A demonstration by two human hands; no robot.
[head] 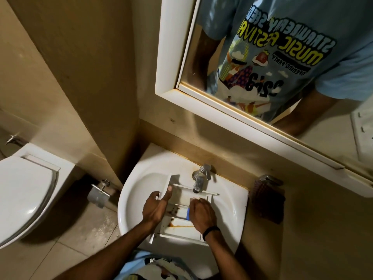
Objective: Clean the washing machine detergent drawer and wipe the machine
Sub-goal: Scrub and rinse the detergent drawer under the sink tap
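A white detergent drawer lies in the white sink, under the tap. Brown rust-coloured stains mark its compartments, and a small blue insert shows in the middle. My left hand grips the drawer's front panel at its left side, thumb up along the panel. My right hand rests inside the drawer's right part, fingers curled down on it; whether it holds anything underneath is hidden. A black band circles my right wrist.
A toilet with its lid down stands at the left. A white-framed mirror hangs above the sink and reflects my shirt. A dark reddish cloth hangs on the wall right of the sink.
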